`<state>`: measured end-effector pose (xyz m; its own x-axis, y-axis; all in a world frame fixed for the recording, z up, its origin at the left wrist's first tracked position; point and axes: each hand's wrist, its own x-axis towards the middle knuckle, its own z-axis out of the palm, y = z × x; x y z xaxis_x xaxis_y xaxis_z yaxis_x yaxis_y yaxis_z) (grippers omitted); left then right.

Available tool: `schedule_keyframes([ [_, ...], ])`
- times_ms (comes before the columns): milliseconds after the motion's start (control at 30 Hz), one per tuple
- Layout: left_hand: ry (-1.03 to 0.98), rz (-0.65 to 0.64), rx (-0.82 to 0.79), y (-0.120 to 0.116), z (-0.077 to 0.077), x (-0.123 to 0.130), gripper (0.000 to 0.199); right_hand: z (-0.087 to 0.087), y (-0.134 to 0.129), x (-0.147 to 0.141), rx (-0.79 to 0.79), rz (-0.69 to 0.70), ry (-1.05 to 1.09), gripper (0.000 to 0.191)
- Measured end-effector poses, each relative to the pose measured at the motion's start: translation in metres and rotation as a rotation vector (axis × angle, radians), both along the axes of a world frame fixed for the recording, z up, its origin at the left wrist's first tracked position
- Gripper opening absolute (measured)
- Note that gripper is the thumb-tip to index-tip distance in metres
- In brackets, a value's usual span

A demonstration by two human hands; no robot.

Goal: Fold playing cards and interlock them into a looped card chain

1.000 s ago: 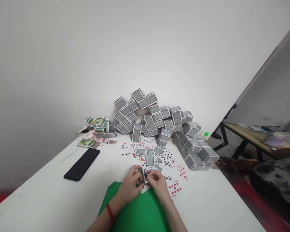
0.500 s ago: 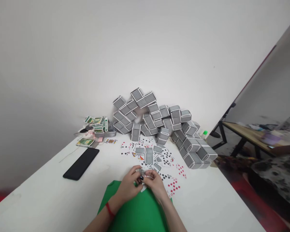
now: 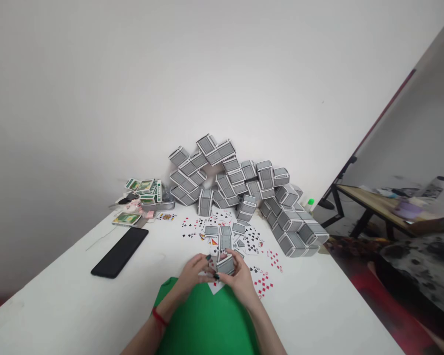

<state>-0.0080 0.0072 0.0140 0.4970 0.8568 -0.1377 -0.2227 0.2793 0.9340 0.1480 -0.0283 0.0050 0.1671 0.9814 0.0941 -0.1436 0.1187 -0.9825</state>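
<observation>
My right hand [image 3: 239, 276] is closed on folded playing cards [image 3: 225, 265], thumb below and fingers along the far edge. Their grey patterned back faces up. My left hand [image 3: 194, 273] is at the left side of the same piece, fingers bent around its edge; its exact grip is partly hidden. Under the hands a white card with a red diamond [image 3: 215, 287] sticks out toward my green clothing. Just beyond lie several grey-backed folded cards [image 3: 226, 239] and loose face-up cards [image 3: 253, 240], with red diamond cards [image 3: 263, 285] to the right.
Joined blocks made of grey-backed cards [image 3: 227, 185] stand against the wall, stretching right into a stepped stack [image 3: 294, 222]. A black phone [image 3: 120, 252] and green card boxes [image 3: 146, 186] are at the left. A green-capped bottle [image 3: 310, 203] stands behind the stack. Another person's patterned clothing [image 3: 422, 266] shows at right.
The piece in my hands has turned so its grey back now shows. My left fingers have spread more and shifted left. The whole view has shifted slightly.
</observation>
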Motion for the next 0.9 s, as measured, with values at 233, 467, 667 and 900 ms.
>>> schedule_keyframes([
  [233, -0.130, -0.325, -0.224, -0.003, 0.008, -0.009, 0.033, 0.007, -0.010, -0.003, 0.105, 0.172, -0.244, 0.065],
  [467, -0.087, -0.296, -0.078, 0.001, 0.016, -0.010, 0.043, 0.002, -0.002, 0.002, -0.001, -0.064, -0.324, 0.063],
  [667, -0.026, -0.206, 0.105, 0.002, 0.009, -0.008, 0.052, 0.012, -0.006, 0.003, -0.034, 0.137, -0.020, 0.061],
  [900, 0.011, -0.191, 0.062, 0.003, 0.004, -0.009, 0.057, 0.015, -0.009, 0.005, -0.010, 0.197, -0.064, 0.059],
])
